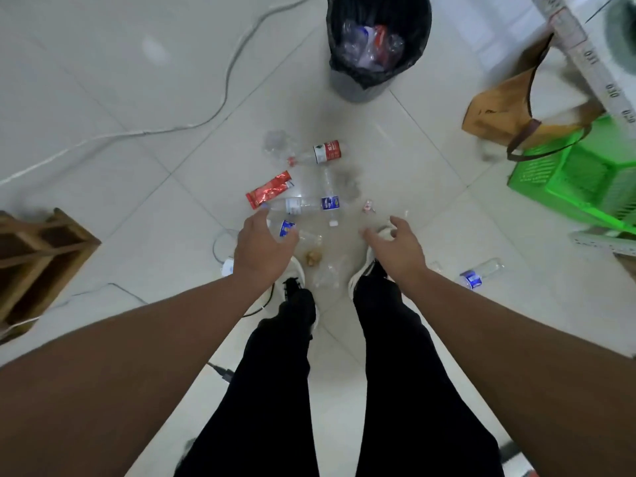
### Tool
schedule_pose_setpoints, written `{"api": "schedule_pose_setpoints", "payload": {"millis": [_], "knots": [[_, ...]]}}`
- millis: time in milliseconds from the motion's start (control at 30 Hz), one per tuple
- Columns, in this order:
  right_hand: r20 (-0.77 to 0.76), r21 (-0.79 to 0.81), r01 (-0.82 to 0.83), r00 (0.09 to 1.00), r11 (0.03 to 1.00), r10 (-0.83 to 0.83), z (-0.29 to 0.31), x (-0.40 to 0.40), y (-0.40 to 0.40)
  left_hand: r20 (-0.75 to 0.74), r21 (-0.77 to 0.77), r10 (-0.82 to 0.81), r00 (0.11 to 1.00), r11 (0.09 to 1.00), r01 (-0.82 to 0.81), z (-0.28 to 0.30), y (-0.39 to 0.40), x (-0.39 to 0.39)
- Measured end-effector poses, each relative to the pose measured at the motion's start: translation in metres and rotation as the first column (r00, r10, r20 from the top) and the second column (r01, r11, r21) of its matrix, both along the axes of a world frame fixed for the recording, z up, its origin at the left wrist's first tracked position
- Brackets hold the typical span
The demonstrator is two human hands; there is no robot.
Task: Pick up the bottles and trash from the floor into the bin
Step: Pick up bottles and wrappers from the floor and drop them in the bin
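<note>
Trash lies scattered on the pale tiled floor ahead of my feet. A clear bottle with a red label (318, 153) lies farthest, a red wrapper (271, 193) to its left, and a clear bottle with a blue label (306, 204) across the middle. A crushed blue-label bottle (286, 228) sits just beyond my left hand (263, 244), which hangs open above it. My right hand (395, 246) is open too, fingers spread, holding nothing. Another blue-label bottle (481, 273) lies to the right. The grey bin (377, 43) with a black liner stands ahead and holds bottles.
A wooden rack (38, 259) stands at the left and a green plastic crate (578, 177) with a brown bag (516, 105) at the right. A white cable (144, 132) runs across the floor at the upper left. Small scraps and clear film (327, 270) lie between my shoes.
</note>
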State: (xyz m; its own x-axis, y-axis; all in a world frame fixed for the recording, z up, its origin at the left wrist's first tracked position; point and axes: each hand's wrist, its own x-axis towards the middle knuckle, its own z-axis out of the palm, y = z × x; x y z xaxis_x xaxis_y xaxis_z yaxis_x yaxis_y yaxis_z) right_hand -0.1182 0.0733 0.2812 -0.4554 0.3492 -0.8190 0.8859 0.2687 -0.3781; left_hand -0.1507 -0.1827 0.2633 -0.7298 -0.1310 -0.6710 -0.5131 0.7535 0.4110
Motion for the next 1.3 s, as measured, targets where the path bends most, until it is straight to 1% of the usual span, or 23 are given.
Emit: {"api": "schedule_pose_setpoints", "payload": {"millis": [100,300,500,633,733,867,1000,1167,1300], "knots": [[0.025,-0.028,-0.03,0.999,0.999,0.031,0.0,0.019,-0.014,-0.03,-0.006,-0.028,0.999,1.0,0.027,0.004,-0.006,0.01],[-0.024,-0.046,-0.09,0.996,0.995,0.089,-0.023,0.044,-0.009,-0.046,-0.017,-0.009,0.999,1.0,0.008,0.0,-0.003,0.034],[-0.096,-0.036,-0.194,0.977,0.98,0.19,-0.059,0.063,0.014,-0.079,-0.085,-0.034,0.996,0.996,0.027,-0.035,0.01,0.062],[-0.118,-0.021,-0.257,0.96,0.966,0.253,-0.088,0.077,0.027,-0.07,-0.101,-0.045,0.997,0.994,0.038,-0.066,0.018,0.081],[-0.098,-0.021,-0.257,0.962,0.966,0.254,-0.116,0.083,0.031,-0.077,-0.12,-0.142,0.987,0.984,0.132,-0.092,0.02,0.095],[-0.088,-0.002,-0.254,0.964,0.967,0.253,-0.169,0.081,0.024,-0.068,-0.181,-0.351,0.934,0.925,0.334,-0.145,0.013,0.101],[-0.109,0.031,-0.28,0.953,0.959,0.282,-0.242,0.063,0.005,-0.052,-0.241,-0.49,0.87,0.852,0.465,-0.219,-0.003,0.087],[-0.148,0.066,-0.296,0.942,0.953,0.303,-0.341,0.031,-0.019,-0.033,-0.285,-0.649,0.76,0.735,0.616,-0.321,-0.018,0.067],[-0.142,0.12,-0.328,0.928,0.937,0.343,-0.41,0.01,-0.034,-0.054,-0.317,-0.764,0.643,0.624,0.715,-0.396,-0.031,0.057]]}}
